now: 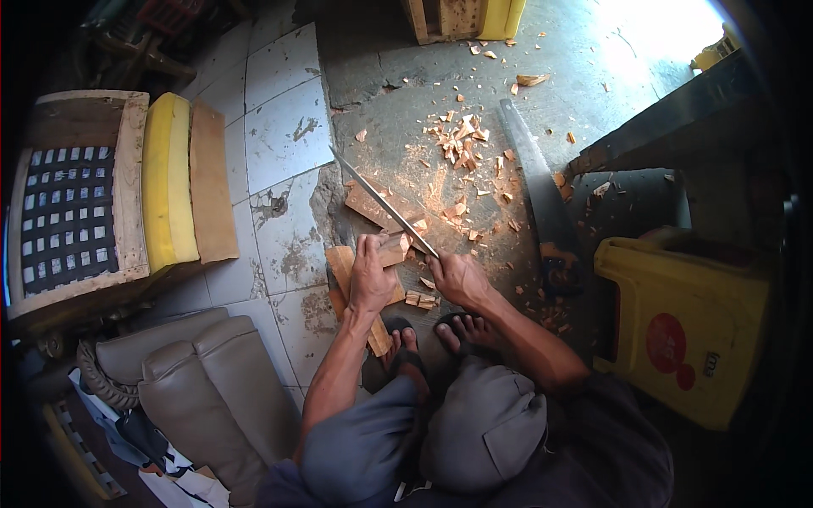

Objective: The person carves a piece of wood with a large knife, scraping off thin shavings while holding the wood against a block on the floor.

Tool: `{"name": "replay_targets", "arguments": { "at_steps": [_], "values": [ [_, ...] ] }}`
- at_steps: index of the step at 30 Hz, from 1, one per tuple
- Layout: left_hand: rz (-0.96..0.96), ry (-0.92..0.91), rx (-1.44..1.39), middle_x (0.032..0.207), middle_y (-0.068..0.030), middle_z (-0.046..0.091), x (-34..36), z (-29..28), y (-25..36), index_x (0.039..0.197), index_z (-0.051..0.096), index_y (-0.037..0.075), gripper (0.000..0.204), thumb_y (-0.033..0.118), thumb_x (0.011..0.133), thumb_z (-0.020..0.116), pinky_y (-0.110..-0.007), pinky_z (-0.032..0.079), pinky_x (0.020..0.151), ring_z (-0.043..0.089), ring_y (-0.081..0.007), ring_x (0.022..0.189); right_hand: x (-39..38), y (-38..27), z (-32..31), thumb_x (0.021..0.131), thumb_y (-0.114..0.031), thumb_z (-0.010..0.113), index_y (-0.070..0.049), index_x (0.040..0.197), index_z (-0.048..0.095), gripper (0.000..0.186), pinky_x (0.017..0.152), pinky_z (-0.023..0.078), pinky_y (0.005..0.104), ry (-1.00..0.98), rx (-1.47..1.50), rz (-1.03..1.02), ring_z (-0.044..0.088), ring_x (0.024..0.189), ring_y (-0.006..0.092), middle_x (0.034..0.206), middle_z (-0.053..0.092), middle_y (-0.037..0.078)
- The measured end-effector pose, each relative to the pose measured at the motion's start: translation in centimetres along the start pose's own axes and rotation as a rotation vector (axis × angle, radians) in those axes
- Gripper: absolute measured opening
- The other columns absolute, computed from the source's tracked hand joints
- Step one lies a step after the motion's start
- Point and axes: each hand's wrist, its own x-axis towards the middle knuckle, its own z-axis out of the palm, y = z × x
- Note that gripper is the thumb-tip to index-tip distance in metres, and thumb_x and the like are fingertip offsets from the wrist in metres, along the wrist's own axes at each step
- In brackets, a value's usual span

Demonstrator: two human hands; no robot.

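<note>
The left hand (370,271) is closing its fingers around a wood block (395,251); the right hand (457,278) is wrapping its fingers around the handle end of a long knife (377,196). The block is sitting at the left fingertips, just beside the blade; whether they are touching, I cannot tell.

Beneath and ahead of the fingers, a board (366,207) is lying on rough grey concrete (381,102), which is showing cracks and sawdust. Chips (464,144) are scattering across it, thickest ahead of the right fingers. A plank (341,269) is lying just left of the left fingers. Beyond it, stained white tiles (288,127) are meeting the concrete along a broken edge.

Right of the right fingers, a saw (529,165) is lying flat, with a yellow crate (669,317) standing farther out. Well left of the left fingers, a strapped wooden frame (72,220) is standing beside yellow foam (169,182), and brown cushions (203,398) are resting nearer the body.
</note>
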Motion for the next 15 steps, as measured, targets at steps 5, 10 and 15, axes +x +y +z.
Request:
{"name": "replay_targets", "arguments": {
  "at_steps": [5,10,15],
  "values": [
    [-0.028,0.013,0.034,0.112,-0.0224,0.053,-0.1,-0.7,-0.4,0.115,0.049,-0.003,0.043,-0.012,0.076,0.062,-0.048,0.049,0.094,0.058,-0.0452,0.108,-0.4,-1.6,-0.3,0.101,-0.026,0.052,-0.005,0.108,0.057,0.022,0.068,0.052,0.0620,0.047,-0.027,-0.072,0.065,0.076,0.0532,0.079,0.067,0.030],
    [-0.039,-0.036,0.007,0.112,-0.0228,0.052,0.1,0.6,0.5,0.116,0.048,-0.003,0.043,-0.011,0.076,0.060,-0.049,0.048,0.096,0.056,-0.0460,0.110,-1.1,1.3,0.9,0.102,-0.028,0.053,-0.004,0.107,0.058,0.024,0.060,0.051,0.0593,0.134,-0.119,-0.080,0.064,0.065,0.0496,0.067,0.063,0.027],
    [-0.015,0.022,0.001,0.113,-0.0228,0.053,-0.1,0.0,-1.0,0.116,0.048,-0.003,0.043,-0.010,0.076,0.063,-0.049,0.048,0.096,0.057,-0.0456,0.110,0.5,-0.8,-0.4,0.101,-0.027,0.052,-0.007,0.124,0.058,0.031,0.069,0.052,0.0590,-0.158,0.084,0.127,0.068,0.074,0.0475,0.085,0.067,0.031]
  ]
}}
